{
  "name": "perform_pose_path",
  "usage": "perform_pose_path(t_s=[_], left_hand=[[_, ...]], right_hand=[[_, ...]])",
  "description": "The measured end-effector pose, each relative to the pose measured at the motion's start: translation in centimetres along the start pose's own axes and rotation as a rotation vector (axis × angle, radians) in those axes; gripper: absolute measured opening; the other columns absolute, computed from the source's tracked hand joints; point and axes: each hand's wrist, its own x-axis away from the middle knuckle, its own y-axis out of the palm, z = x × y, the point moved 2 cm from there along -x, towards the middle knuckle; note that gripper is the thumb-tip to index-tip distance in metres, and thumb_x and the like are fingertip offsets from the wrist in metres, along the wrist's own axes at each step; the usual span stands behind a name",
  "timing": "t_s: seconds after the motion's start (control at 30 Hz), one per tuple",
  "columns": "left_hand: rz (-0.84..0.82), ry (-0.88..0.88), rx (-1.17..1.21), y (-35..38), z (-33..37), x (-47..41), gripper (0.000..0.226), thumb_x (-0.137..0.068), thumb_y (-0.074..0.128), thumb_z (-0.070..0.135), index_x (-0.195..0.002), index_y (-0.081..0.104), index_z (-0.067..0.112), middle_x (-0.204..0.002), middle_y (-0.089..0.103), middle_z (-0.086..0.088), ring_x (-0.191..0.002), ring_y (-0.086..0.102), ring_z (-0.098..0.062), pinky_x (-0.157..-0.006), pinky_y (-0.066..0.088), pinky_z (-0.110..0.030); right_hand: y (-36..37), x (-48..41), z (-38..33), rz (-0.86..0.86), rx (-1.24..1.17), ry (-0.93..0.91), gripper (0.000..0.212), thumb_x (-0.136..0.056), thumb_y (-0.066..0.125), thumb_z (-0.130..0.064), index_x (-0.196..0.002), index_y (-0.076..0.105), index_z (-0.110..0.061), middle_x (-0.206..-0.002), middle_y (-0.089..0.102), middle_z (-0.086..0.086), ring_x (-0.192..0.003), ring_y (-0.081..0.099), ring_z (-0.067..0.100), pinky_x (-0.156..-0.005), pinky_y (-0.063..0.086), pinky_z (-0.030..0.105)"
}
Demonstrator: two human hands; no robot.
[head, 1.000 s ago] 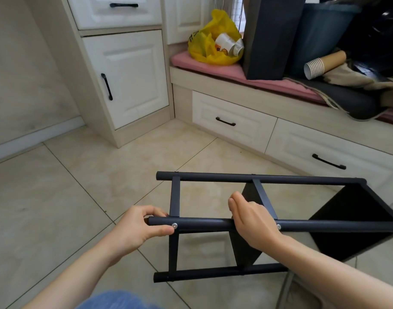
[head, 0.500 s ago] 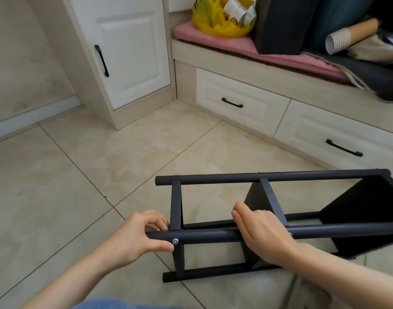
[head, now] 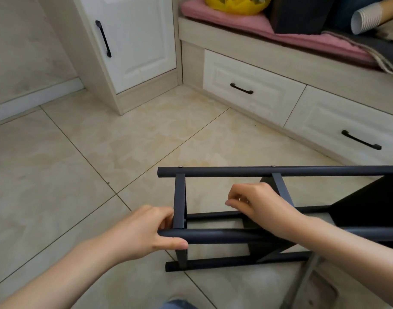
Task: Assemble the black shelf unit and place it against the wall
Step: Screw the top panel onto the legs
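Head view, single frame.

- Black shelf unit (head: 280, 171): lies on its side on the tiled floor (head: 101, 163), lower right of the frame. Its long tubes run left to right and its right end is cut off by the frame edge.
- Two dark shelf panels show inside the frame. The middle panel (head: 261, 247) is near centre and the end panel (head: 369, 204) is at far right.
- Left hand (head: 144, 230): grips the left end of the near upper tube (head: 224, 235), beside the flat cross-bar (head: 180, 197). The thumb lies under and in front of the tube, and the fingers wrap over the top.
- Right hand (head: 262, 204): raised inside the frame, between the near and far upper tubes. The forearm crosses over the near tube.
- Right fingers curl in toward the thumb. Nothing shows between them. Cannot tell whether they touch the middle panel behind.

Surroundings:
- White cabinet door (head: 142, 41) with a black handle, upper left of centre.
- Window bench along the upper right, with two white drawers (head: 246, 85) below it.
- On the bench: pink cushion (head: 246, 21), yellow bag (head: 235, 5) and a stack of paper cups (head: 367, 18) lying on its side.
- Grey bar (head: 307, 279) slants across the floor at lower right, just beside the unit's lowest tube.
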Motion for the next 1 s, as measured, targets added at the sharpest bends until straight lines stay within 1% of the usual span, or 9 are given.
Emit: perform_pose_path(t_s=[0.07,0.13,0.2,0.33,0.47,0.6,0.67,0.83,1.0], left_hand=[[-0.01,-0.01,-0.068,0.1,0.3,0.3,0.043,-0.081,0.066,0.067,-0.087,0.051,0.027,-0.08,0.056,0.01,-0.069,0.05,-0.01,-0.058,0.036,-0.024],[-0.018,-0.005,-0.151,0.5,0.5,0.4,0.042,-0.085,0.057,0.069,-0.095,0.049,0.029,-0.088,0.058,0.008,-0.079,0.057,-0.014,-0.068,0.045,-0.028],[-0.012,-0.021,-0.211,0.9,0.6,0.5,0.044,-0.089,0.051,0.068,-0.101,0.045,0.026,-0.091,0.058,0.003,-0.084,0.059,-0.021,-0.075,0.048,-0.034],[-0.002,-0.017,-0.14,1.8,0.3,0.4,0.042,-0.091,0.052,0.063,-0.099,0.037,0.024,-0.087,0.058,-0.003,-0.084,0.06,-0.028,-0.071,0.046,-0.038],[-0.007,-0.008,-0.143,2.2,-0.4,0.3,0.045,-0.086,0.052,0.067,-0.099,0.037,0.026,-0.079,0.054,0.0,-0.077,0.058,-0.025,-0.066,0.044,-0.037],[-0.041,0.007,-0.086,2.4,-0.9,0.5,0.057,-0.074,0.051,0.075,-0.099,0.038,0.026,-0.081,0.059,-0.003,-0.077,0.056,-0.024,-0.064,0.04,-0.037],[-0.064,0.001,-0.056,2.5,-1.0,0.7,0.061,-0.071,0.055,0.076,-0.101,0.038,0.026,-0.085,0.061,-0.003,-0.079,0.057,-0.024,-0.066,0.043,-0.038],[-0.053,0.035,-0.005,2.6,-0.9,0.9,0.06,-0.075,0.069,0.069,-0.101,0.041,0.023,-0.088,0.066,-0.003,-0.079,0.058,-0.024,-0.065,0.04,-0.033],[-0.061,0.039,0.015,2.6,-1.1,0.9,0.068,-0.066,0.071,0.075,-0.097,0.042,0.022,-0.078,0.06,0.0,-0.067,0.048,-0.019,-0.056,0.032,-0.028]], right_hand=[[-0.3,-0.8,-0.1,0.008,-0.064,0.001,0.018,-0.1,0.052,-0.036,-0.093,0.061,-0.022,-0.085,0.065,-0.013,-0.076,0.061,0.006,-0.071,0.053,0.028],[-0.7,-1.8,-0.5,0.054,-0.141,0.03,0.02,-0.103,0.045,-0.032,-0.093,0.058,-0.02,-0.081,0.061,-0.015,-0.069,0.058,0.008,-0.065,0.05,0.029],[-0.9,-3.3,-0.9,0.116,-0.195,0.066,0.025,-0.106,0.039,-0.028,-0.094,0.057,-0.015,-0.076,0.056,-0.012,-0.064,0.051,0.008,-0.058,0.042,0.026],[-0.1,-6.8,-1.6,0.192,-0.127,0.037,0.034,-0.106,0.031,-0.027,-0.096,0.056,-0.007,-0.089,0.056,0.003,-0.088,0.046,0.02,-0.08,0.04,0.038],[1.3,-9.7,-2.7,0.139,-0.132,0.047,0.039,-0.106,0.027,-0.03,-0.101,0.056,-0.003,-0.094,0.059,0.007,-0.097,0.047,0.023,-0.087,0.043,0.044],[2.8,-11.9,-4.1,0.031,-0.18,0.07,0.036,-0.104,0.025,-0.036,-0.094,0.048,-0.01,-0.103,0.067,0.01,-0.097,0.059,0.035,-0.086,0.05,0.05],[3.3,-12.5,-5.0,0.007,-0.219,0.071,0.033,-0.104,0.025,-0.034,-0.091,0.045,-0.011,-0.106,0.069,0.008,-0.098,0.061,0.033,-0.085,0.051,0.048],[3.8,-13.3,-6.4,-0.014,-0.16,0.067,0.035,-0.105,0.025,-0.033,-0.088,0.045,-0.01,-0.091,0.064,0.01,-0.086,0.056,0.034,-0.072,0.042,0.04],[4.0,-13.6,-6.2,-0.018,-0.13,0.07,0.037,-0.103,0.026,-0.035,-0.088,0.047,-0.009,-0.091,0.068,0.007,-0.086,0.055,0.034,-0.075,0.044,0.041]])
